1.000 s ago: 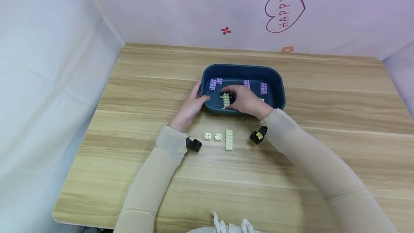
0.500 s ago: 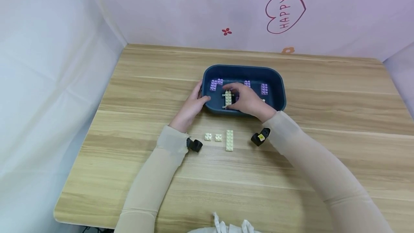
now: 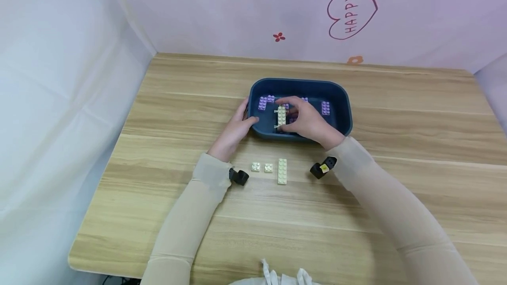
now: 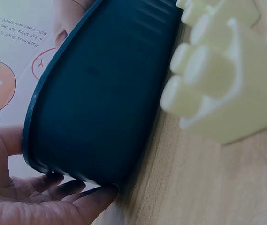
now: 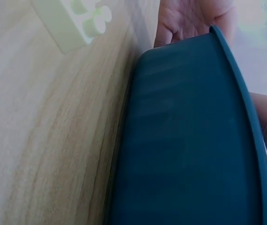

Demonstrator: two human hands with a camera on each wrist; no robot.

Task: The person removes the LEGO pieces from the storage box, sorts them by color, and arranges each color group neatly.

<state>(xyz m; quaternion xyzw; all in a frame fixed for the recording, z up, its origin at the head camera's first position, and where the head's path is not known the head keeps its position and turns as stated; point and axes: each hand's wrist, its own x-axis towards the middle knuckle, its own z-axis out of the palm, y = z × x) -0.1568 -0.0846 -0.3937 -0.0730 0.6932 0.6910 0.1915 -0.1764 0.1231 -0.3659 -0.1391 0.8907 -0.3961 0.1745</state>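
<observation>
Dark blue and rounded at the corners, a box (image 3: 263, 135) stands just above the centre of the head view, on a wood-grain table (image 3: 146, 166). At its left end a left hand (image 3: 233, 132) grips the wall, thumb over the rim and fingers outside. A right hand (image 3: 309, 122) reaches in over the near edge, thumb and fingers pinching the two ends of a pale yellow brick piece (image 3: 281, 116), which is within the box's outline, left of its middle. Purple bricks (image 3: 262, 103) lie inside. Below the box, two small square bricks (image 3: 255, 167) and a long brick (image 3: 282, 171) lie in a row.

From the left wrist, the box wall fills the middle; the left hand's fingers bend against its end at lower left. Blurred pale studded blocks (image 4: 250, 89) crowd the upper right.

From the right wrist, the wall spans centre to right; the right hand shows only partly at the right edge, its pinch hidden.
</observation>
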